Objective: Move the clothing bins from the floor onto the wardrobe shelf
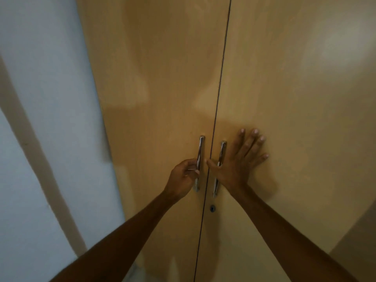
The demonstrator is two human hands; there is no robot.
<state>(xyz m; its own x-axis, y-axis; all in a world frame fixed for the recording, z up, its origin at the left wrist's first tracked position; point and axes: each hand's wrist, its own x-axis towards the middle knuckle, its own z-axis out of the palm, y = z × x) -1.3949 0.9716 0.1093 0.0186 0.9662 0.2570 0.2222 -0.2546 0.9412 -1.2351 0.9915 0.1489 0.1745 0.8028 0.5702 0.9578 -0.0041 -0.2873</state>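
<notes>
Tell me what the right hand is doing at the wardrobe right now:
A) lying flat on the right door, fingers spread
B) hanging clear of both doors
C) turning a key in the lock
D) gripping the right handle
A: the right hand lies flat on the right door with straight, spread fingers, while the left hand grips the left handle.

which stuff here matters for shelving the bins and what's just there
Job: left hand gripping the left door handle; right hand flat on the right wardrobe door; left wardrobe door.
Just there: right door handle; keyhole; wall.
</notes>
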